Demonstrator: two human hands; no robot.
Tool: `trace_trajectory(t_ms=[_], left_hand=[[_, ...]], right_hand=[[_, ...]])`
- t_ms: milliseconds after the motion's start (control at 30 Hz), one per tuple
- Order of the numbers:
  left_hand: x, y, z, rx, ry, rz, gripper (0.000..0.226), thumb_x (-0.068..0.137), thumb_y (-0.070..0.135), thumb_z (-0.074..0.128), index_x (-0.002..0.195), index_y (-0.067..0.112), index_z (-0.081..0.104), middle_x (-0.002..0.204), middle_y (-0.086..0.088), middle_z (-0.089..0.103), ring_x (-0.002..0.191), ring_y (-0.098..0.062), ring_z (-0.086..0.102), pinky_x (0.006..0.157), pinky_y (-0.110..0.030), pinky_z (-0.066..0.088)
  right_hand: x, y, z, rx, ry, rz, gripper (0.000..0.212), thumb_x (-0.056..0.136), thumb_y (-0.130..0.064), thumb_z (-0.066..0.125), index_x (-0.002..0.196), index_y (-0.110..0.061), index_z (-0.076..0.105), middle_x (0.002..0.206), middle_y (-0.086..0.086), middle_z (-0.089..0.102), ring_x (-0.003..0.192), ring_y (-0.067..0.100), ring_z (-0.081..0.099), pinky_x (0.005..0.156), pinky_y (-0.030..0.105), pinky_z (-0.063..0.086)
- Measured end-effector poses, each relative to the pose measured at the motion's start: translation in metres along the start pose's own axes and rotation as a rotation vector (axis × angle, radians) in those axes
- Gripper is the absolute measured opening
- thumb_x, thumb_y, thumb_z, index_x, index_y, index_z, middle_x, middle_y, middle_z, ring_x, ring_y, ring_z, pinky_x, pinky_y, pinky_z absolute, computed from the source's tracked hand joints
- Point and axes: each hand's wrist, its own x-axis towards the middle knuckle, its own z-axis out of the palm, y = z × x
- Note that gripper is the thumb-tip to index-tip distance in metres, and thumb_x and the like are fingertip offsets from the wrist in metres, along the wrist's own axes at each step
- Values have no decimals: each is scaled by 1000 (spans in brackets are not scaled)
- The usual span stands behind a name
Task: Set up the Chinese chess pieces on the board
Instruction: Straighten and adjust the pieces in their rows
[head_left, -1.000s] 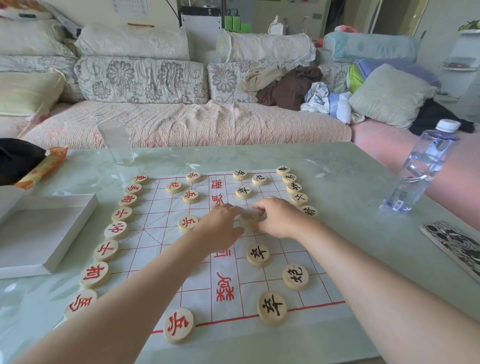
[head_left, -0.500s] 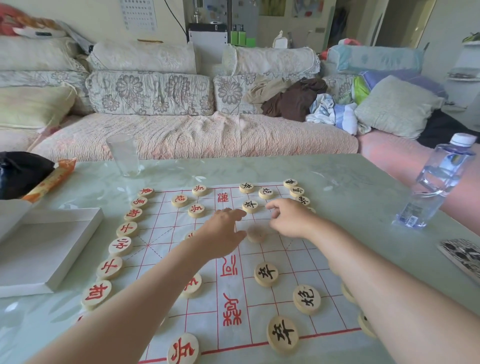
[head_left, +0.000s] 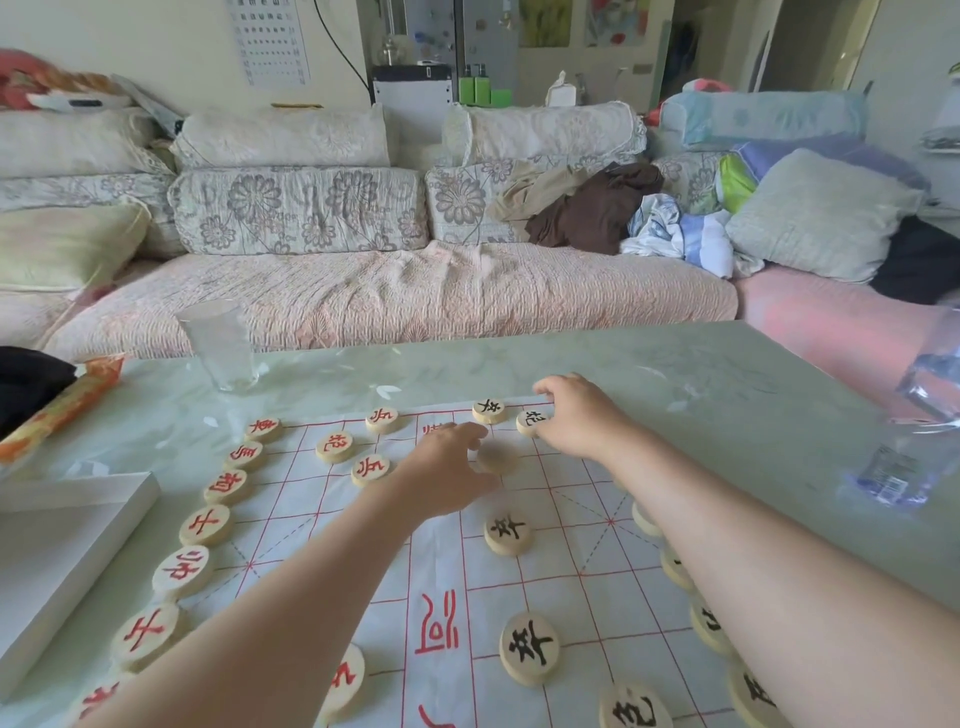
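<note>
The board (head_left: 561, 519) is a white sheet with a red grid lying on the table. Red-lettered wooden discs (head_left: 205, 524) line its left edge, with a few more (head_left: 335, 446) further in. Black-lettered discs (head_left: 508, 532) stand on the right half, partly hidden under my right forearm. My left hand (head_left: 447, 467) hovers mid-board with loosely curled fingers, its fingertips at the edge of a blank, face-down disc (head_left: 498, 458). My right hand (head_left: 576, 415) reaches to the far edge, fingertips closed on a black-lettered piece (head_left: 530, 422) that rests on the board.
A clear glass (head_left: 221, 343) stands at the far left of the pale green table (head_left: 675, 374). A water bottle (head_left: 914, 441) is at the right edge. A white box (head_left: 57, 540) and an orange packet (head_left: 62, 405) lie on the left. A sofa runs behind.
My right hand has left the blank disc and moved to the far edge onto a black piece. The left hand stays beside the blank disc. The view has moved closer.
</note>
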Motion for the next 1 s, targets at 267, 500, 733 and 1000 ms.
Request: trace_trajectory(t_ms=[267,500,733,1000], left_hand=[[7,-2,9,-1,71,9,64,77,46,71,133,25,51,123,7,55,110,-18,50,93,-32,45],[11,0,3,-1,100,-3,56,82,46,60,134,28,47,122,9,52,102,-15,52,86,-31,47],[50,-3,-5,65,161,-9,45,92,11,44,135,26,51,130,-3,52,118,-23,49,95,-33,44],[85,-11,-5,255,7,70,71,90,-5,39,139,45,42,138,7,41,129,-18,36,96,-34,44]], right_hand=[[12,-4,6,-65,-124,-58,51,90,-19,57,140,-28,54,146,-1,49,130,20,49,98,28,42],[9,5,4,-106,-103,-10,69,77,-53,68,140,-30,50,136,0,48,123,23,52,97,36,46],[12,15,3,-39,-117,-134,51,87,-18,62,132,-41,58,130,-14,57,105,8,59,78,22,46],[16,22,3,7,-106,-106,56,81,-49,69,134,-36,56,126,-6,53,115,14,55,96,27,44]])
